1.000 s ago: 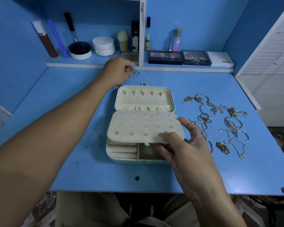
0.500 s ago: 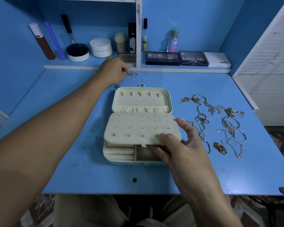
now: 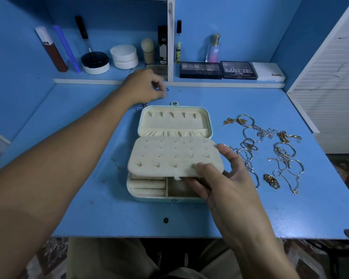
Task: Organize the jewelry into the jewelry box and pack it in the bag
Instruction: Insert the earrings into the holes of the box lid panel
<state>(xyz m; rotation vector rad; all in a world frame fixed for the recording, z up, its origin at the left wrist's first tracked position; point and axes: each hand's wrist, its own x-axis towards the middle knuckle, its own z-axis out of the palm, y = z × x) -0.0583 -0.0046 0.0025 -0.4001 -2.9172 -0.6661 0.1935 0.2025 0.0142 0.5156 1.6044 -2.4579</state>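
Little has shifted in the last second — the jewelry box (image 3: 172, 156) sits open mid-desk (image 3: 85, 208), its earring panel (image 3: 174, 157) still pinched up by the right hand (image 3: 220, 178). Behind it the left hand (image 3: 143, 85) pinches at small earrings (image 3: 166, 91); whether it holds one I cannot tell. Tiny studs could slip from that pinch — or the chains (image 3: 270, 150) could tangle.
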